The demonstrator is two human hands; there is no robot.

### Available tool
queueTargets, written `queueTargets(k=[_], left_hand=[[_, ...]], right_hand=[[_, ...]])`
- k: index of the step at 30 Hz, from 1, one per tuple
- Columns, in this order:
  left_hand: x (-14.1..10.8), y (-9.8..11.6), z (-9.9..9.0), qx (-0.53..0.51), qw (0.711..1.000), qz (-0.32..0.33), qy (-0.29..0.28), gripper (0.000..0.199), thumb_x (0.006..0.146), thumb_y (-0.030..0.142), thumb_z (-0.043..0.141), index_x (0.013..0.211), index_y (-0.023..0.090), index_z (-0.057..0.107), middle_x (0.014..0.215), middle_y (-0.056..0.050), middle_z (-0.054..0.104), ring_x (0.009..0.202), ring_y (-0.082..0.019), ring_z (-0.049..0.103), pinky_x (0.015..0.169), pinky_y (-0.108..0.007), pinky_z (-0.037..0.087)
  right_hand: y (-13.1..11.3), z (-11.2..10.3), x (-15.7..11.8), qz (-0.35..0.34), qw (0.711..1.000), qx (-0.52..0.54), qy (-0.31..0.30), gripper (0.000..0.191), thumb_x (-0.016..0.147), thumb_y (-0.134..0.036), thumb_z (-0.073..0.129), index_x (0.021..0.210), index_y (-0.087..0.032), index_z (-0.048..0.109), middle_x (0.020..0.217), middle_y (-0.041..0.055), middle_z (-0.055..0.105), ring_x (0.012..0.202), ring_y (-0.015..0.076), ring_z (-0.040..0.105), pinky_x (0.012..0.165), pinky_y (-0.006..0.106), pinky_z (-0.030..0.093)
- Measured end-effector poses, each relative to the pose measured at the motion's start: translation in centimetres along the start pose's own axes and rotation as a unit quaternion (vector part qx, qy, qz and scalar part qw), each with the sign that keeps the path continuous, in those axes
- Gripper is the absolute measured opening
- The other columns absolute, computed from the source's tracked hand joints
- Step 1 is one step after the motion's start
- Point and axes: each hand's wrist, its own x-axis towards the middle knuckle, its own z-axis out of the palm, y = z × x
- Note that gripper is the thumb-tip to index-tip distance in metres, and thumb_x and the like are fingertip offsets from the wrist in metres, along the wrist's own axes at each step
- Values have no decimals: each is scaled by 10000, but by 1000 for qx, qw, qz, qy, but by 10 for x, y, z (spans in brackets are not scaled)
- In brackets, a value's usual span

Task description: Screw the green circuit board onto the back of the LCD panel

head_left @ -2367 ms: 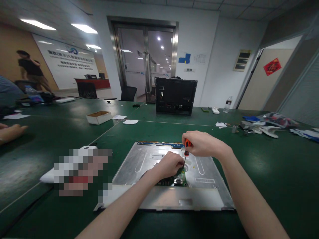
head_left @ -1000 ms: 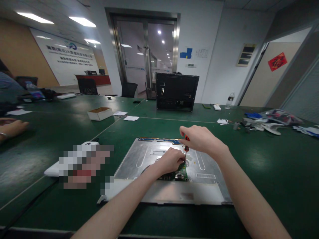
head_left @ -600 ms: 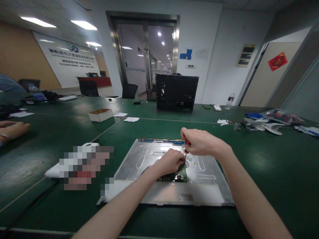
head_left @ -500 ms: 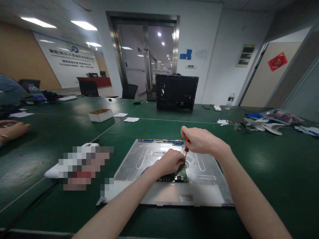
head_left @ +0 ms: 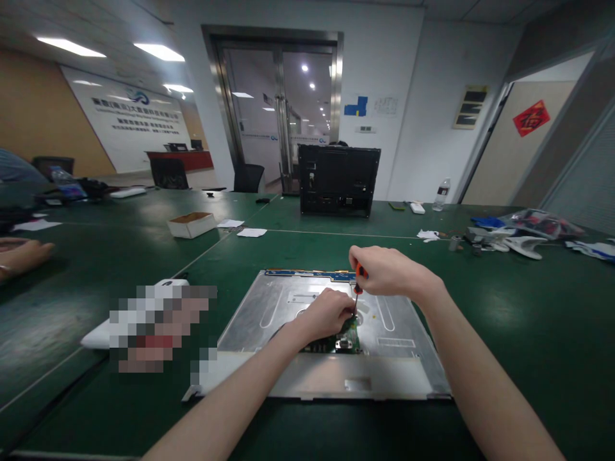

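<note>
A flat silver display panel [head_left: 250, 314] lies back side up on the green table in front of me. On its middle sits a green circuit board [head_left: 353, 335], partly covered by my left hand [head_left: 330, 311]. A narrow blue circuit strip [head_left: 307, 275] runs along the far edge. My right hand [head_left: 384, 267] is closed round the handle of a red and black screwdriver [head_left: 358, 289], whose shaft points down to the board's far corner. Beside the shaft's tip, my left fingers are pinched together; what they hold, if anything, is hidden.
Left of the panel lies a white object [head_left: 98, 336], partly pixelated, with a black cable. Farther off are an open white box [head_left: 192, 225], papers [head_left: 252, 232] and a black monitor housing [head_left: 339, 182]. A plastic bag and white parts [head_left: 523, 246] lie right. Another person's hand [head_left: 26, 256] rests far left.
The view has shifted very slightly. Both hands and the screwdriver keep almost the same place over the board.
</note>
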Motion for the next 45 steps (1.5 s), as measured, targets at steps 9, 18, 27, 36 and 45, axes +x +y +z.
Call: queueTargets(k=[9,18,27,36,45], left_hand=[[-1,2,-2,7,1000,-1,2,166,792,83,532,716,168,653,742,-39,685,730,-188,619,657,-249,402],[-1,2,-1,2,1000,-5,16,114,789,86,572,791,169,651,814,-44,678,797,-197,614,722,-266,412],[-1,5,-2,13,1000,-3,18,114,791,90,573,757,159,657,807,-51,678,801,-201,609,735,-275,413],[0,2,0,20,1000,5,10,111,800,98,566,768,158,652,820,-50,682,805,-204,620,751,-282,421],[0,3,-1,28,1000,1,5,114,805,103,570,772,163,662,819,-46,686,807,-205,621,756,-280,423]], right_hand=[[-5,5,10,53,996,-71,24,323,852,-503,508,806,-193,587,759,75,642,682,202,592,519,275,256],[0,3,0,0,1000,14,1,253,756,-180,523,1005,-204,484,858,49,641,707,174,558,516,256,253],[-1,4,5,24,999,-27,13,297,881,-498,448,904,-214,532,799,59,651,685,199,575,509,267,233],[1,4,3,0,1000,3,24,235,778,-225,551,1007,-206,498,809,40,630,682,167,540,523,254,245],[5,5,3,-12,1000,3,11,171,764,-349,601,861,-227,531,749,9,627,632,156,529,493,246,242]])
